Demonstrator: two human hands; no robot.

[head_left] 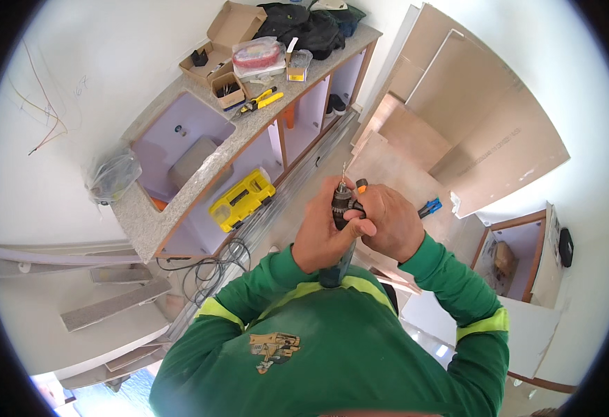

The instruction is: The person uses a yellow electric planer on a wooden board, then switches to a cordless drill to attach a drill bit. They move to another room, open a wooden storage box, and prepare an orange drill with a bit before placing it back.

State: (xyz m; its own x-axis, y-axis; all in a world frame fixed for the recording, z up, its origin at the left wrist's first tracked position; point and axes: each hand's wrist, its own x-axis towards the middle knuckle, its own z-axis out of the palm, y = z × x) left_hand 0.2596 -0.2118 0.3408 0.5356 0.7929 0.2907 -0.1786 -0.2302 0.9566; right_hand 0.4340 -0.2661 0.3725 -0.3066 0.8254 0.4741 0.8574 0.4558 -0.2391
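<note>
A power drill with a dark chuck point(340, 201) and a thin drill bit point(344, 170) points away from me, its dark teal body point(334, 271) close against my shirt. My left hand point(320, 233) is closed around the chuck. Beside it, my right hand point(391, 221) grips what looks like a chuck key point(361, 186), dark with an orange part, against the chuck's side; my fingers cover most of it. Just beyond my right hand lies a blue-and-black tool point(429, 207), partly hidden by it.
A stone counter point(207, 184) on the left carries open cardboard boxes, yellow-handled pliers point(261, 101) and dark cloth. Below it sits a yellow toolbox point(242, 199), near a coiled cable point(210, 274). Large brown boards point(485, 125) lean on the right, by a small open cabinet point(537, 254).
</note>
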